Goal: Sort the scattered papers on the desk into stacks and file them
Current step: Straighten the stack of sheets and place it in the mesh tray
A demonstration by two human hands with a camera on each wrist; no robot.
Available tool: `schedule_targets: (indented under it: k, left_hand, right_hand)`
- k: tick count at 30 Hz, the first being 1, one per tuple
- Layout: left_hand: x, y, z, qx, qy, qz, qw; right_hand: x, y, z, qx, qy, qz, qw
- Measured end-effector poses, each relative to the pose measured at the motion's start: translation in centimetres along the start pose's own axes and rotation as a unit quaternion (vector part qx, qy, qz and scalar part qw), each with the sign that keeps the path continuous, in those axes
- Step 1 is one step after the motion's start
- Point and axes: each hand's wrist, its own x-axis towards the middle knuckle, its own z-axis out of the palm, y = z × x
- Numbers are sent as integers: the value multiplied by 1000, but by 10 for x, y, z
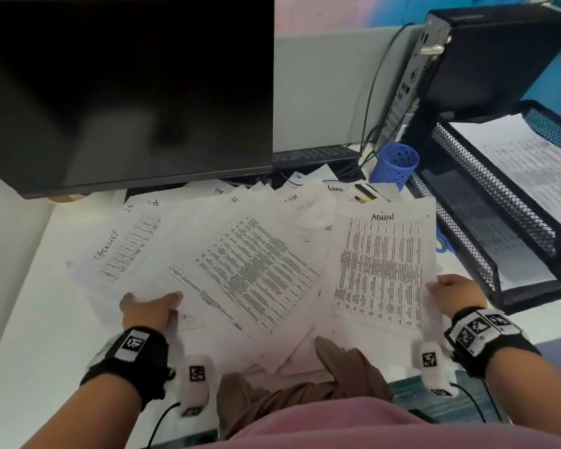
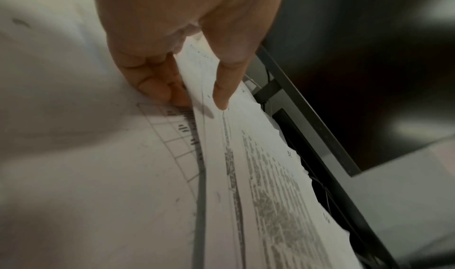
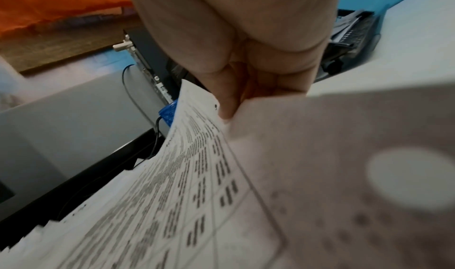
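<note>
you see white papers [image 1: 259,264] with dense black tables, a blue perforated cup [image 1: 394,166], black mesh tray [image 1: 486,176], white counter [image 1: 30,319].

"ADMIN" is handwritten atop the right sheet [image 1: 382,270]; "Admin" tops a sheet behind it [image 1: 336,188]. Sheet corners read "23" [image 1: 129,208] and "31" [image 1: 235,199]. Printed tables are unreadable.
</note>
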Motion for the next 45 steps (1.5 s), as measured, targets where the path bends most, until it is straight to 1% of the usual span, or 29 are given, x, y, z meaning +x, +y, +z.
schedule_targets:
  k: [1, 2, 3, 6, 8, 10, 13, 16, 20, 22, 24, 25, 27, 28, 30, 32, 35, 38, 41, 45]
  left_hand:
    - [-3, 6, -1, -20, 11, -11, 1000]
    - [-1, 7, -1, -18, 10, -10, 1000]
    - [1, 6, -2, -14, 13, 3, 1000]
    - [18, -3, -2, 72, 13, 74, 995]
    - [25, -8, -7, 83, 10, 107, 991]
    - [30, -11, -13, 59, -2, 124, 991]
    - [28, -12, -20, 3, -46, 115, 992]
    - [24, -15, -17, -99, -116, 102, 983]
    - [3, -7, -13, -110, -136, 121, 977]
    - [0, -6, -13, -120, -141, 119, 975]
    - [-3, -5, -15, -114, -152, 126, 974]
    - [-1, -6, -15, -113, -162, 132, 971]
    - [0, -6, -17, -115, -168, 139, 969]
    - [-1, -6, -17, -109, -169, 146, 969]
    - [-3, -3, -19, -88, -158, 156, 971]
    - [0, -3, -22, -84, -132, 156, 975]
    - [5, 1, -29, -63, -100, 159, 980]
    - [6, 10, -37, -57, -118, 160, 978]
    - [2, 21, -39, -39, -139, 177, 974]
    - [-10, 43, -35, -17, -198, 206, 958]
  right_hand:
    - [-2, 1, 0, 18, 10, -1, 1000]
    - [-5, 1, 0, 46, 16, -5, 999]
    - [-6, 3, 2, 81, 18, -5, 997]
    - [-15, 7, 5, 160, 18, -16, 987]
    - [-23, 5, 6, 227, -13, -22, 974]
    - [-32, -4, 8, 277, -53, -41, 958]
    - [-37, -27, 14, 279, -89, -78, 953]
    - [-40, -57, 25, 243, -124, -119, 955]
    - [-43, -96, 42, 189, -138, -156, 960]
    - [-47, -115, 50, 192, -145, -164, 957]
    - [-53, -129, 59, 230, -179, -181, 939]
    - [-57, -135, 62, 245, -206, -187, 929]
    - [-66, -144, 69, 235, -251, -197, 918]
    - [-70, -147, 73, 214, -253, -207, 920]
    - [-76, -149, 74, 194, -228, -223, 928]
    - [-78, -150, 75, 207, -221, -223, 927]
    - [-73, -148, 68, 260, -193, -193, 926]
    - [-67, -146, 60, 260, -172, -189, 931]
    - [-71, -149, 53, 223, -161, -217, 937]
    - [-79, -158, 49, 202, -139, -248, 937]
